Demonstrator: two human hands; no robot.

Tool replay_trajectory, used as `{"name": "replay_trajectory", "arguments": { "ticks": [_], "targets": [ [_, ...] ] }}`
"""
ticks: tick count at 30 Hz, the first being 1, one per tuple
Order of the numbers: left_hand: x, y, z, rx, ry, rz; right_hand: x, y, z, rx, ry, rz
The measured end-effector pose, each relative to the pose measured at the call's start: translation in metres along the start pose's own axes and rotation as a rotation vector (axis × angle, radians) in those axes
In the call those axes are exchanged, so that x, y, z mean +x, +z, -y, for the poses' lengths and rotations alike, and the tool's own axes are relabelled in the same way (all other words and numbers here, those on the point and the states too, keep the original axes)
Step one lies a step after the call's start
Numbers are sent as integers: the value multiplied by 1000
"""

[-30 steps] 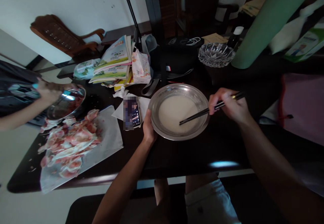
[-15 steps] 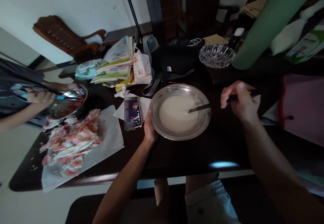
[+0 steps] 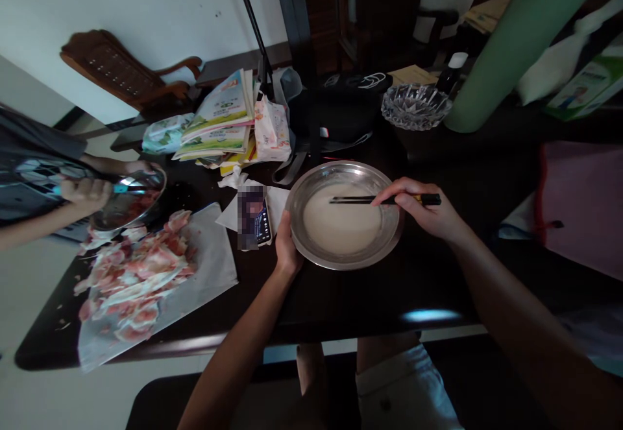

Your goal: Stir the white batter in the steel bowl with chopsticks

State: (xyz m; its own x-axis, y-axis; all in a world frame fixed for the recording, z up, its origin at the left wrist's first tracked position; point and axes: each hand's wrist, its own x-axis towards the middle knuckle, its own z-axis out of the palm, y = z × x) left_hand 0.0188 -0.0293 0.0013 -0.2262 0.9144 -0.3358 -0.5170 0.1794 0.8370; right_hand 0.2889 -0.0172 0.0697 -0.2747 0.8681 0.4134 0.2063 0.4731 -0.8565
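A wide metal bowl on the dark table holds a milky white liquid. Gripping its left rim is my left hand, with the thumb along the edge. Dark chopsticks are pinched in my right hand over the bowl's right side. They lie almost level, their tips above or in the liquid; which one, I cannot tell. Left of the bowl a phone rests on white paper.
At far left a co-worker's hand holds a blue-handled tool over another metal bowl. Pinkish peelings lie on a plastic sheet. Behind stand stacked books, a tissue pack, a glass dish and a green cylinder.
My right hand has moved left over the bowl with the chopsticks, which now lie more level and reach further across. My left hand stays on the rim.
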Motion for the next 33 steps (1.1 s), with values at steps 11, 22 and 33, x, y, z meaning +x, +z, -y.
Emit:
{"name": "replay_trajectory", "arguments": {
  "ticks": [11,22,33],
  "targets": [
    [1,-1,1,11,3,9,0,-24,-3,320,-20,-234],
    [0,0,-1,-20,-2,-8,-1,1,2,101,16,115],
    [0,1,0,6,7,-15,0,-26,-3,282,-83,-281]
  ]
}}
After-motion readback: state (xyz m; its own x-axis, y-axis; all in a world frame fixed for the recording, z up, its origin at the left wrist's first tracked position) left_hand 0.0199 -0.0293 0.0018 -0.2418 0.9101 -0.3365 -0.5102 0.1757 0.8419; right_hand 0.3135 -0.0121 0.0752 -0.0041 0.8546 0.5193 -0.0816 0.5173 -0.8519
